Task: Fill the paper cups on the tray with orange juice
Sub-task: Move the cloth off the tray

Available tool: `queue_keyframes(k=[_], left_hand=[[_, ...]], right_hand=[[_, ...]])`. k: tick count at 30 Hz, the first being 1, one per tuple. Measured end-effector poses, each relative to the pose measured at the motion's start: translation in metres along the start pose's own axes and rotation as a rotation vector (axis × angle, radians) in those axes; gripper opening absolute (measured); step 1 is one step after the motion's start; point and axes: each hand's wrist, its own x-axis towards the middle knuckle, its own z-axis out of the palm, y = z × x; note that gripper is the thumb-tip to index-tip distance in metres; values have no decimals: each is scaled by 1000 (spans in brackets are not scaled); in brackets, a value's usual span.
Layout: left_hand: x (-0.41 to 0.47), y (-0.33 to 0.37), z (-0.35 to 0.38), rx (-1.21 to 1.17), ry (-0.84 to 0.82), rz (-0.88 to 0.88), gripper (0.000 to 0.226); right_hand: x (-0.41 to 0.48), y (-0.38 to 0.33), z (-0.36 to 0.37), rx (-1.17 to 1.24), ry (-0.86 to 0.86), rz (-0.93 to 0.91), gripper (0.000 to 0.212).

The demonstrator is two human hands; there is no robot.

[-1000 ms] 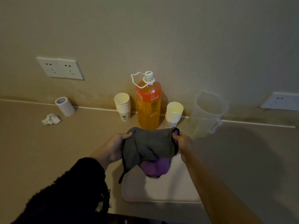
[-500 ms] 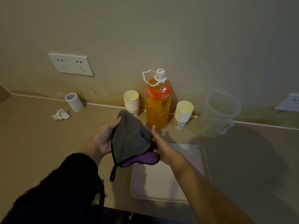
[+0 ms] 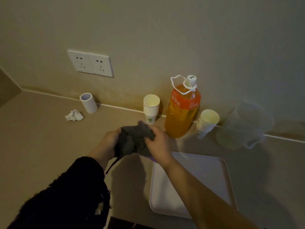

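Far left of the tall capped plastic orange-juice bottle (image 3: 182,111) sat a crumpled white tissue (image 3: 74,115) and a white paper roll (image 3: 88,103), both out of play. Closer in, the left hand (image 3: 107,142) and right hand (image 3: 159,144) each had fingers curled tight into a bunched dark grey cloth (image 3: 133,139), held just left-front of the bottle.

A stack of white paper cups (image 3: 151,108) stood just left of the bottle, right behind the cloth. A 2nd stack (image 3: 207,123) stood just right of the bottle. The flat white rectangular tray (image 3: 211,166) lay in front of the bottle with 0 cups on it. A clear plastic jug (image 3: 244,126) stood far right.

Risks, as judged:
- The cloth or a knuckle swinging back could tip the light left stack or nudge the bottle.
- The cloth dropped on the tray would block cup spots.
- The dim light could spoil pour aim later.
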Motion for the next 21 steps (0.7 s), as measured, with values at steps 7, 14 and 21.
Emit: queue_keyframes(k=[7, 14, 21], left_hand=[[30, 15, 11, 135, 84, 118, 24], [57, 51, 18, 662, 260, 757, 13], [74, 21, 31, 1261, -113, 358, 11]], right_hand=[[4, -11, 16, -116, -252, -154, 23], [12, 36, -2, -391, -237, 91, 41], [10, 56, -18, -413, -328, 184, 47]])
